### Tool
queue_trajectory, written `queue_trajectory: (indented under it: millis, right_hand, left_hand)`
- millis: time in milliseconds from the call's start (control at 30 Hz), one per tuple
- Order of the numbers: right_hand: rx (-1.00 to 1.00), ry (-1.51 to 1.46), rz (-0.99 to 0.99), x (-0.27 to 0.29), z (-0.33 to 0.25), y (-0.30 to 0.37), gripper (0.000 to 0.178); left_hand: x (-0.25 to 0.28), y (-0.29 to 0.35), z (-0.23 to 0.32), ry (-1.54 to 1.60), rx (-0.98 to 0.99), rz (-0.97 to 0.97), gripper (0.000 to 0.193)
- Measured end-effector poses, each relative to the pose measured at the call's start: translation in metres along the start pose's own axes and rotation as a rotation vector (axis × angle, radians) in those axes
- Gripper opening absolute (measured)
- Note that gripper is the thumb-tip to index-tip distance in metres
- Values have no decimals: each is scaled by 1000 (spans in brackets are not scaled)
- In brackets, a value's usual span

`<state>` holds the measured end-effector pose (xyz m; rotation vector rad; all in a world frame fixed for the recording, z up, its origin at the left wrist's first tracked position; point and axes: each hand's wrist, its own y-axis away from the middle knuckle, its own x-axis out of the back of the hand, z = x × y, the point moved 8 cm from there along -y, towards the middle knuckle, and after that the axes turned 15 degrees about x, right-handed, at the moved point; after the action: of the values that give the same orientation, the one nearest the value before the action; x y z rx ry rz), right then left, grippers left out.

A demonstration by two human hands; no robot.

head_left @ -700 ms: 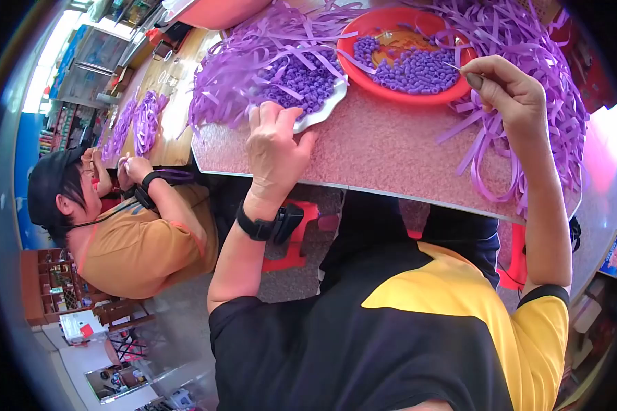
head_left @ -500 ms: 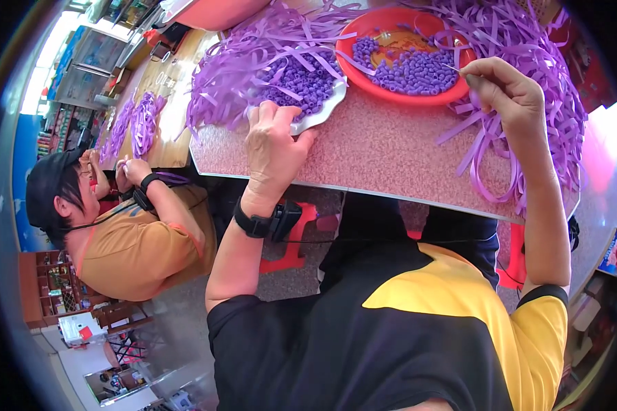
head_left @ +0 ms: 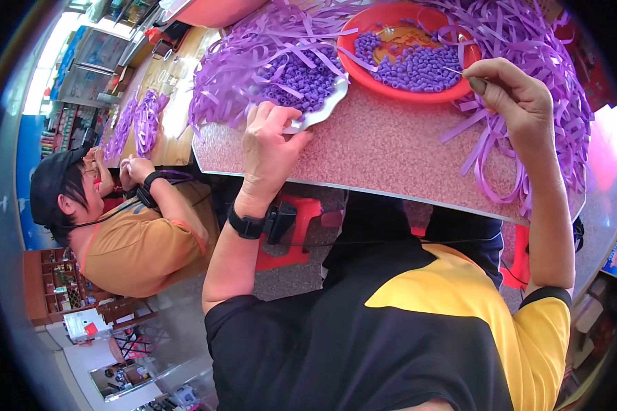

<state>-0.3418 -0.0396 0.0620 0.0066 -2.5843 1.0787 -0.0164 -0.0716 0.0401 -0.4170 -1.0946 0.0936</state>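
Observation:
My right hand (head_left: 511,94) pinches a thin, pale needle (head_left: 452,70) between thumb and fingertips. Its tip points left over the purple beads (head_left: 418,68) in a round red bowl (head_left: 384,88). At the near left rim of a scalloped white plate (head_left: 322,113), my left hand (head_left: 271,140) is curled with fingers bent; whatever its fingertips hold is hidden. More purple beads (head_left: 305,85) are heaped on that plate. Purple ribbons (head_left: 230,89) lie in a tangle behind and left of the plate, some strands crossing its beads. One strand reaches over the bowl's left rim.
Another pile of purple ribbons (head_left: 548,116) hangs over the table's right side. The pink speckled table (head_left: 377,147) ends just before my body. At left, a person in an orange shirt (head_left: 144,240) sits at a wooden table (head_left: 178,89) with ribbon bundles. A red stool (head_left: 301,226) stands below.
The view has shifted slightly. My left hand has drawn a little left at the plate's edge. My right hand keeps its pinch on the needle, close to the bowl.

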Motion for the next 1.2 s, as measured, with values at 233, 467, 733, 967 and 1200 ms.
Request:
queue_trajectory:
  millis: [233, 467, 733, 967, 1200]
  right_hand:
    - [52, 40, -52, -4, -7, -1, 17]
    - [15, 4, -147, -12, -7, 0, 15]
    - [246, -13, -279, -43, -43, 2, 24]
    - [290, 89, -286, -39, -41, 4, 27]
    - [301, 139, -309, -41, -40, 6, 26]
  left_hand:
    - [3, 2, 1, 73, -22, 11, 25]
    - [10, 8, 0, 260, -7, 73, 21]
    - [-15, 20, 81, 787, 99, -215, 15]
    - [-31, 22, 101, 892, 160, -307, 16]
    - [-32, 18, 108, 850, 112, -316, 14]
